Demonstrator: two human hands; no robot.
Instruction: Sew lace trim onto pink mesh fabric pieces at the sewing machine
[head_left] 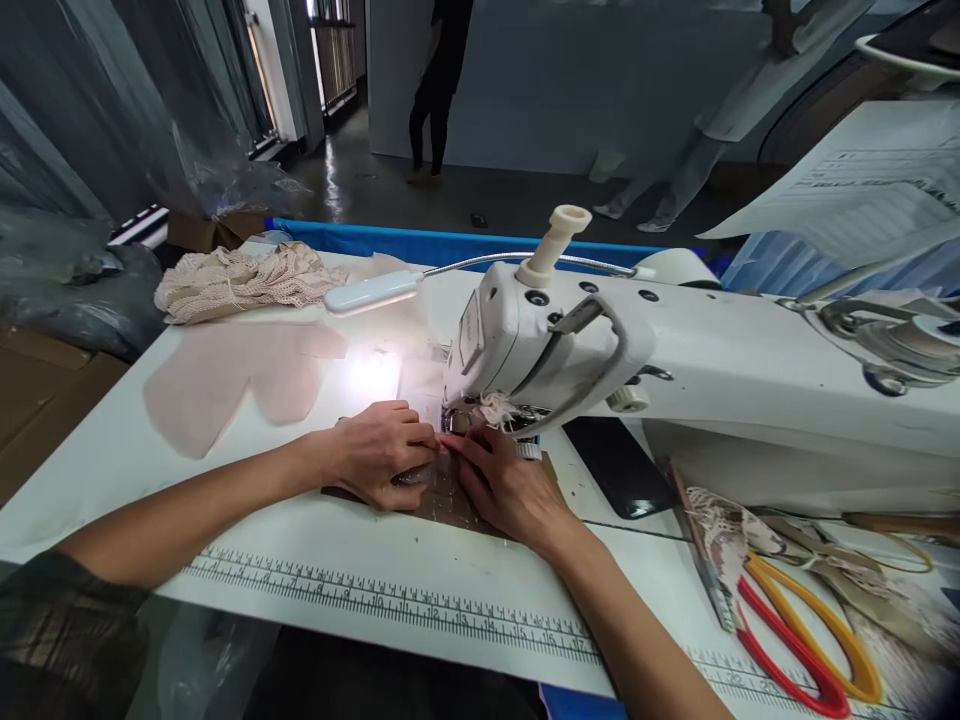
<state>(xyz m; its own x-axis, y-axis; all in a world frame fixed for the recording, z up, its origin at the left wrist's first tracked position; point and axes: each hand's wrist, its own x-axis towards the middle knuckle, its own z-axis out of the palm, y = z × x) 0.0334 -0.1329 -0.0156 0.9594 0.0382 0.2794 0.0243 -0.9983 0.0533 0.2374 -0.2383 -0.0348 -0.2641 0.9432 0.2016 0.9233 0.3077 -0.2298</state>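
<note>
At the white sewing machine (pixel 525 340), both hands meet just in front of the presser foot (pixel 456 422). My left hand (pixel 386 455) is closed, its fingers curled on a thin, sheer piece of fabric (pixel 412 477) that is mostly hidden under them. From the other side, my right hand (pixel 510 480) pinches the fabric's edge between thumb and forefinger, close beside the needle area. The needle itself cannot be made out. A bright lamp (pixel 375 295) lights the table left of the machine head. Pale pink cut pieces (pixel 232 380) lie flat beyond my left forearm.
A bundle of lace trim (pixel 240 280) sits at the back left. Right of my hands lie a black phone (pixel 621 465), red-and-yellow-handled scissors (pixel 795 640) and fabric scraps (pixel 731 530). A printed ruler (pixel 390 600) runs along the front edge. People stand beyond the table.
</note>
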